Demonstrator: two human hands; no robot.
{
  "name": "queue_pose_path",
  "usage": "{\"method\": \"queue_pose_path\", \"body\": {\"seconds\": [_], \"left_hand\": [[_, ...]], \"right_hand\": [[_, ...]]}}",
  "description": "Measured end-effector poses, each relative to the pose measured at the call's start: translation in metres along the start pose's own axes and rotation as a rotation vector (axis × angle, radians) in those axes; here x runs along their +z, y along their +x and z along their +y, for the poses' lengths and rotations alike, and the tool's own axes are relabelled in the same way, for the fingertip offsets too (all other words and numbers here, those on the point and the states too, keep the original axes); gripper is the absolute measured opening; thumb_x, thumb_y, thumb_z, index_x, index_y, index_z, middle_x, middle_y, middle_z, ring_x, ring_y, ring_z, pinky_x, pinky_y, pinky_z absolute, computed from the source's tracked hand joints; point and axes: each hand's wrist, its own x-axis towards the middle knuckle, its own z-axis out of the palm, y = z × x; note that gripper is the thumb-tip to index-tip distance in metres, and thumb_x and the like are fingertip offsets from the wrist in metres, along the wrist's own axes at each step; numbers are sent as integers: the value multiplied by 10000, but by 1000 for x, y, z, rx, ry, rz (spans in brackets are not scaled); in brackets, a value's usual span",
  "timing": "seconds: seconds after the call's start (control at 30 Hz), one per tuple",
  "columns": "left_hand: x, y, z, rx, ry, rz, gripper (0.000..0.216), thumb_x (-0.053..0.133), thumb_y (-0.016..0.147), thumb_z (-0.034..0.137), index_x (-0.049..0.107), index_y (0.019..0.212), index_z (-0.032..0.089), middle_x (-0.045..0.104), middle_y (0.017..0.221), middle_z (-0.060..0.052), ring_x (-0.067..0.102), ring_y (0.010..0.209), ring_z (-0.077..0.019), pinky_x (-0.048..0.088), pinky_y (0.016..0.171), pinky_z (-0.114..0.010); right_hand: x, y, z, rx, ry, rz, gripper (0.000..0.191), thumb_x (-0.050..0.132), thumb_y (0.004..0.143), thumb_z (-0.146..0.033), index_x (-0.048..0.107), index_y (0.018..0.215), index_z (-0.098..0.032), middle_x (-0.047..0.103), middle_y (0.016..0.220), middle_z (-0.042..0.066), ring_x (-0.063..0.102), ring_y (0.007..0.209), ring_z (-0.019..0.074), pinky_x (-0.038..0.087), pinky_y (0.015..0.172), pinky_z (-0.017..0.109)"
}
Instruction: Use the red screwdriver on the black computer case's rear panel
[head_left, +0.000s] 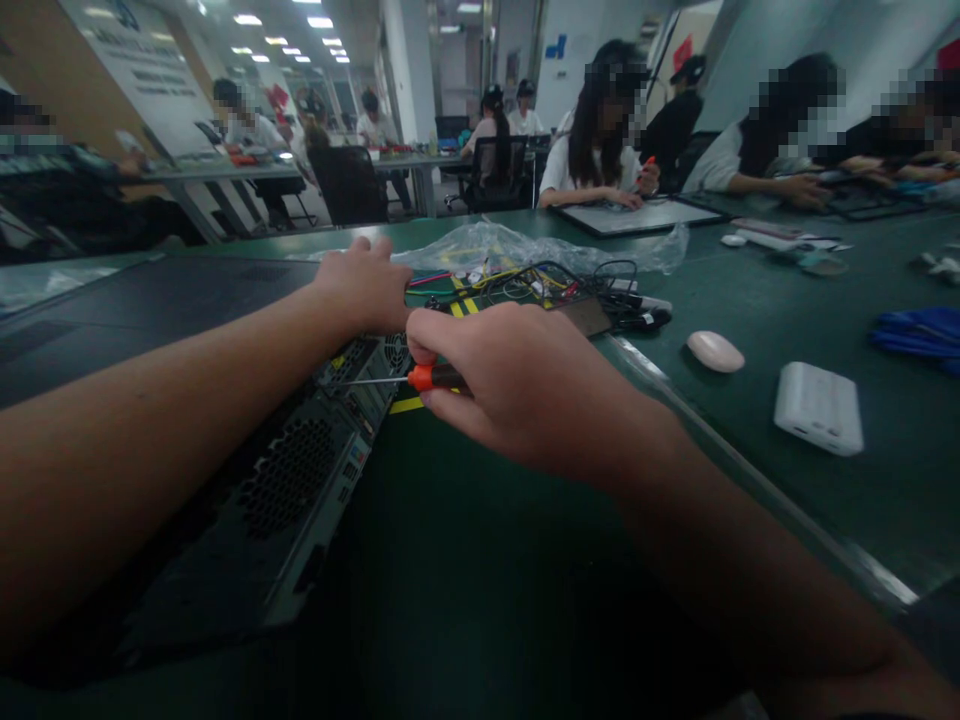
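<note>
A black desktop computer case [247, 480] lies flat on the green table [825, 330], its rear panel with vents and ports facing right. My left hand [364, 285] rests on the far top edge of the case, fingers curled over it. My right hand [517, 385] grips a screwdriver [420, 378] with an orange and black handle. Its thin metal shaft points left at the case's rear panel, close to the fan grille.
Behind the case lie a tangle of coloured cables [525, 280] and a clear plastic bag [525, 245]. To the right sit a pink mouse [715, 351], a white box [819, 407] and blue cloth [919, 335]. Several people work across the table and at desks beyond.
</note>
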Motion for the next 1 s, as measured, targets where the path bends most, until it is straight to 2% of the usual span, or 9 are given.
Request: {"method": "queue_pose_path", "body": {"seconds": [0.13, 0.37, 0.53, 0.63, 0.73, 0.83, 1.0], "left_hand": [[-1, -1, 1, -10, -32, -5, 806, 586, 937, 762, 726, 1553, 262, 570, 1644, -231, 495, 1546, -532, 503, 1197, -640], [-1, -2, 1, -10, -22, -4, 820, 572, 935, 768, 709, 1581, 282, 557, 1678, -210, 500, 1545, -524, 504, 1203, -623], [1, 0, 0, -12, -68, 3, 790, 622, 917, 741, 720, 1575, 315, 554, 1701, -186, 462, 1577, -536, 461, 1247, -635], [0, -1, -1, -8, -53, -1, 748, 630, 937, 693, 727, 1561, 292, 560, 1686, -197, 476, 1568, -519, 485, 1224, -631], [-3, -3, -1, 8, -21, -10, 712, 615, 970, 655, 726, 1545, 251, 581, 1656, -207, 496, 1542, -489, 513, 1200, -620], [-5, -5, 0, 29, 8, -15, 678, 565, 1018, 608, 728, 1534, 201, 579, 1638, -244, 513, 1526, -490, 540, 1174, -625], [-3, -2, 1, 17, 39, -6, 633, 526, 1035, 529, 731, 1536, 201, 581, 1610, -240, 530, 1521, -495, 551, 1160, -631]], "right_hand": [[-1, 0, 0, 2, 10, -1, 267, 608, 1044, -261, 731, 1272, -196, 828, 1015, 111, 747, 936, 273, 251, 666, 373], [-5, 1, -1, 14, 25, -24, 240, 627, 1075, -323, 784, 1182, -177, 836, 1025, 114, 732, 964, 267, 288, 697, 378], [-4, 2, -4, 47, 8, -69, 385, 518, 1155, -378, 818, 1046, -164, 838, 1011, 124, 728, 914, 260, 306, 711, 390], [-2, 1, -4, 28, 23, -24, 277, 620, 1109, -370, 780, 1209, -167, 834, 1004, 110, 741, 929, 271, 292, 689, 370], [-1, 0, -2, 30, 6, -8, 345, 715, 1033, -268, 695, 1368, -191, 837, 1038, 90, 762, 956, 266, 292, 676, 349], [1, 1, -1, 25, -20, -14, 306, 626, 1045, -194, 695, 1343, -201, 837, 1045, 93, 770, 943, 271, 266, 658, 361], [1, 1, 0, 0, -11, 12, 282, 547, 1075, -195, 706, 1308, -210, 841, 1110, 107, 769, 972, 283, 268, 669, 370]]}}
